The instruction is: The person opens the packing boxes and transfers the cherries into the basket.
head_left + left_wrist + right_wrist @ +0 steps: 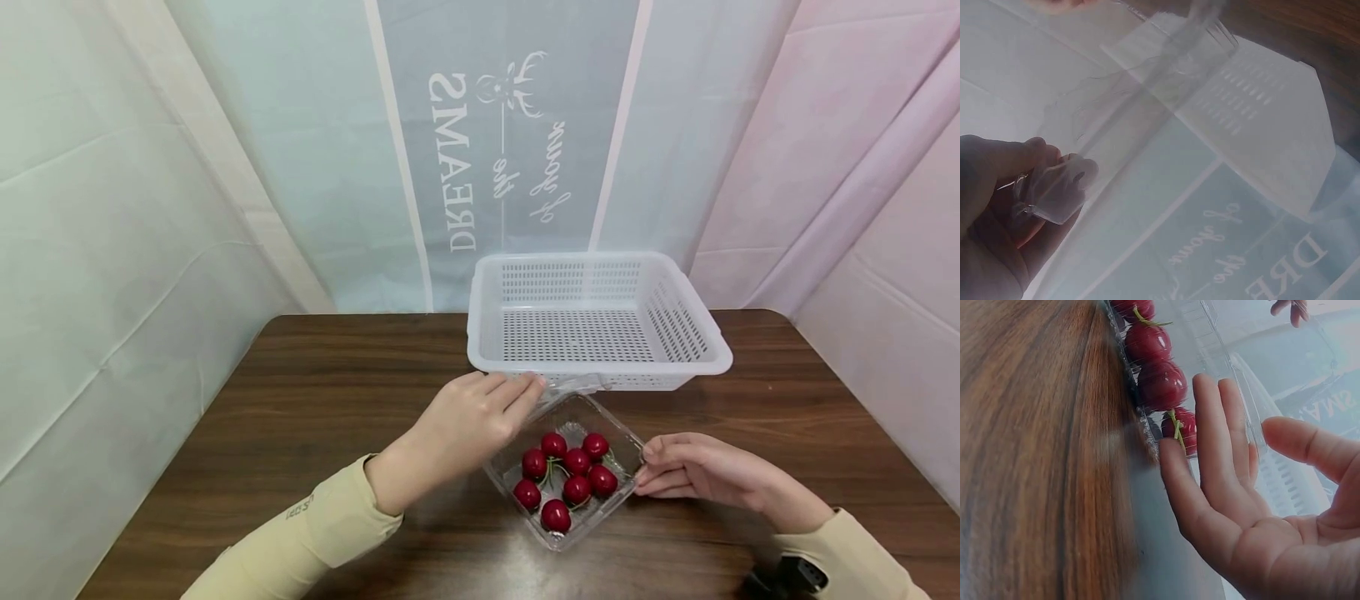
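A clear plastic clamshell box [555, 543] sits on the table, turned with one corner toward me. Inside it lie several dark red cherries [577, 490] with green stems. My left hand [480, 408] pinches the edge of the box's clear lid [1116, 106], which stands raised at the far side. At the right corner my right hand [701, 473] touches the box wall. In the right wrist view its fingers [1213, 444] stretch along the outside of the wall, with the thumb near the rim.
Just behind the box stands a white perforated plastic basket [600, 367], with nothing seen inside. Brown wooden table [360, 375] extends to both sides. A printed cloth [502, 167] hangs at the back, and pale cloth walls [97, 250] flank the table.
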A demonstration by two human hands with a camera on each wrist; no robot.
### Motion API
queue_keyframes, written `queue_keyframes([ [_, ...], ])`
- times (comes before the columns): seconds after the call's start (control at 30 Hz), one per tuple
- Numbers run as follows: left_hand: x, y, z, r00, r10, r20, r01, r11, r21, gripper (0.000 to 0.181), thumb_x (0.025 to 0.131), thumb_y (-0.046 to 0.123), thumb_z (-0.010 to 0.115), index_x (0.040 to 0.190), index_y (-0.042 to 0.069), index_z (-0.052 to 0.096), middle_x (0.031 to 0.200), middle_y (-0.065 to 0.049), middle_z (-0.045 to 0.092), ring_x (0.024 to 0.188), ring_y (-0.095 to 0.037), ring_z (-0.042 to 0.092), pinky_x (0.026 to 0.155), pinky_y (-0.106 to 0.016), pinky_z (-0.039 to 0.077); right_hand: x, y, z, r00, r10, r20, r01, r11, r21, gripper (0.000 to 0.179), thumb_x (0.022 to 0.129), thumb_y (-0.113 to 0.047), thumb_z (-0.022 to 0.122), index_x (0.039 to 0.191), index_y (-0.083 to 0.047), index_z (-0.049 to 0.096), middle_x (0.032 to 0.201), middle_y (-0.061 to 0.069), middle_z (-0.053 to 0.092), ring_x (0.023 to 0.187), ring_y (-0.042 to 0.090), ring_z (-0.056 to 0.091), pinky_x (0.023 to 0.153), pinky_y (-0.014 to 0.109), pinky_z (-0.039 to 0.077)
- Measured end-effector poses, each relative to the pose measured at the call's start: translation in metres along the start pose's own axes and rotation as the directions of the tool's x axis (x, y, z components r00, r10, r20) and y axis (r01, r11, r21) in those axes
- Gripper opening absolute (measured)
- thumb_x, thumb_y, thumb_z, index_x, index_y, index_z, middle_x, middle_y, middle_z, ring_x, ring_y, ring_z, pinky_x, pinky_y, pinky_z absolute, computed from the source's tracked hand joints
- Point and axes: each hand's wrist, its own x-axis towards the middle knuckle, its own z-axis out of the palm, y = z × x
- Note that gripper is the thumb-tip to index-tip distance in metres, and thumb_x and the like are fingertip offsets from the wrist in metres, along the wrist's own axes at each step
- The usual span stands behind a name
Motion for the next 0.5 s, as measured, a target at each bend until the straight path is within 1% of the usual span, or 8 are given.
queue_keyframes([
  [0.23,-0.005,-0.005,-0.004,0.999,-0.027,0.017,0.027,1.0,0.017,0.023,0.091,0.013,0.058,0.111,0.01,0.069,0.101,0.003,0.071,0.082,-0.011,0.067,0.063,-0.024,0.052,-0.003,-0.002,-0.001,1.0,0.002,-0.019,-0.002,1.0,-0.01,0.026,0.101,-0.007,0.031,0.113,-0.006,0.054,0.107,0.008,0.069,0.109,0.026,0.064,0.095,0.036,0.048],
  [0.5,-0.013,-0.01,-0.007,0.999,-0.034,0.012,0.034,0.999,0.017,0.024,0.092,0.011,0.055,0.111,0.008,0.069,0.1,0.001,0.07,0.079,-0.012,0.066,0.062,-0.025,0.052,-0.006,-0.003,-0.003,1.0,-0.003,-0.021,0.002,1.0,-0.012,0.03,0.102,-0.008,0.029,0.117,-0.004,0.054,0.107,0.007,0.069,0.109,0.025,0.064,0.095,0.036,0.049],
])
